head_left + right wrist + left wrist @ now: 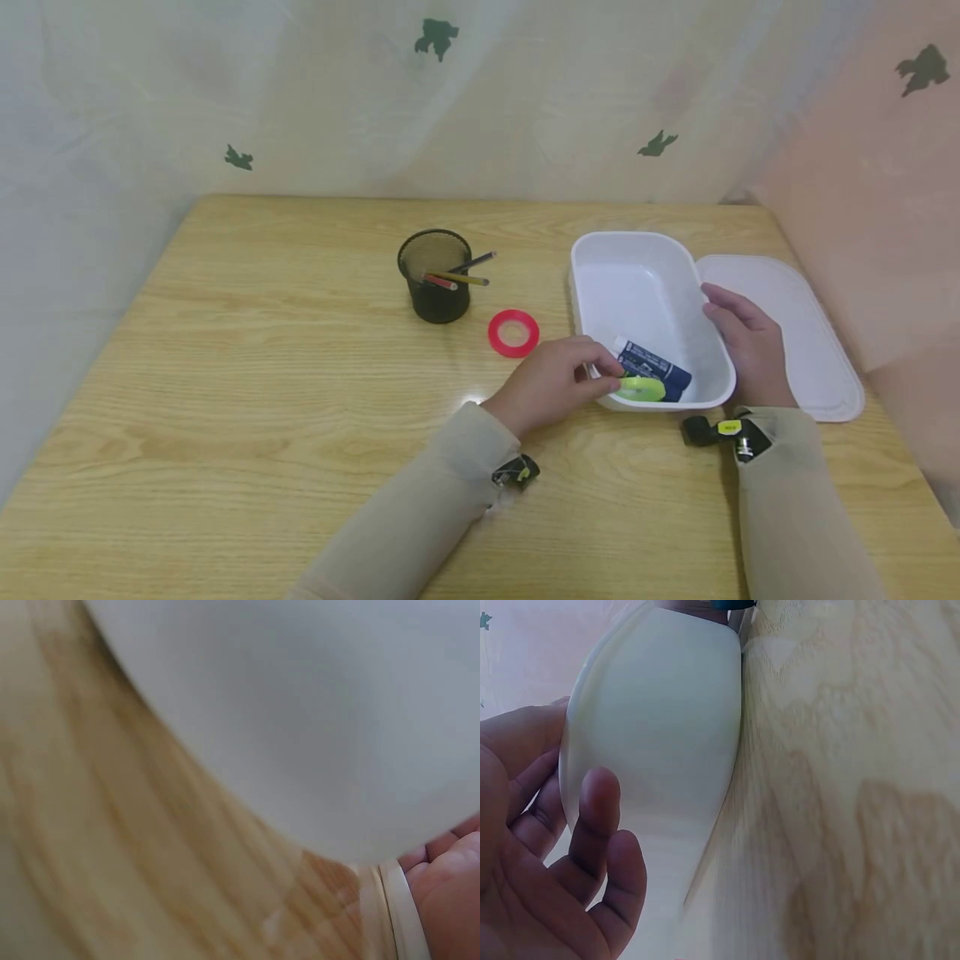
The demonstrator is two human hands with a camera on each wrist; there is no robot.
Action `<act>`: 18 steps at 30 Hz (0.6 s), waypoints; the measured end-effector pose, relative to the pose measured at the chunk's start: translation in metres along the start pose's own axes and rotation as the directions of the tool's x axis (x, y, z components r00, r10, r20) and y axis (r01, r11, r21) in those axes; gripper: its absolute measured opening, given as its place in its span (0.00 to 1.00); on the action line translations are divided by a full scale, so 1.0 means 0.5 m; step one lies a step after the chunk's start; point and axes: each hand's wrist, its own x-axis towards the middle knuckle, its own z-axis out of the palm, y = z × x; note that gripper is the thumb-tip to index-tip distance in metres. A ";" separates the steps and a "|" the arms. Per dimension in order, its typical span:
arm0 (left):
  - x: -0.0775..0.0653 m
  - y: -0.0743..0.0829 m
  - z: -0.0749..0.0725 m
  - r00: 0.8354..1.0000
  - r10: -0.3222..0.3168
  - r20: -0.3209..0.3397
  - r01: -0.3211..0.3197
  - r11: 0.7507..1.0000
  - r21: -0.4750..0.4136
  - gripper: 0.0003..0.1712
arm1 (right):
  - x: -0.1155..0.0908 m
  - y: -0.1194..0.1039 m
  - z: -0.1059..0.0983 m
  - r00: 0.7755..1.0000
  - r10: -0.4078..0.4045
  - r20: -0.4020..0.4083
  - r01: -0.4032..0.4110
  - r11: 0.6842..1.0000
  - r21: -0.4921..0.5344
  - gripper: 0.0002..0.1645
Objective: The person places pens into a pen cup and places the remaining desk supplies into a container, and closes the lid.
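A white plastic box stands on the table at the right. Over its front left rim, my left hand pinches a yellow-green tape roll, which is inside the box by the front wall. Dark blue glue sticks lie behind and beneath the roll. My right hand grips the box's right rim. In the left wrist view, the left hand is against the outer box wall, its fingertips hidden behind the rim. The right wrist view shows the box wall and part of the right hand.
A white lid lies flat right of the box, partly under the right hand. Left of the box lies a red tape roll. Behind it stands a black mesh pencil cup with several pencils leaning out to the right.
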 end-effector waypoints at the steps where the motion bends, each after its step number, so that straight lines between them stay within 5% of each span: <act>1: 0.000 0.000 0.000 1.000 -0.004 0.000 0.004 1.000 -0.002 0.08 | 0.000 0.000 0.000 1.000 0.000 -0.001 0.000 1.000 0.001 0.33; 18: -0.001 0.000 -0.003 1.000 -0.013 0.012 0.014 0.998 -0.059 0.10 | 0.003 0.005 0.004 0.999 -0.013 -0.041 0.014 1.000 0.023 0.31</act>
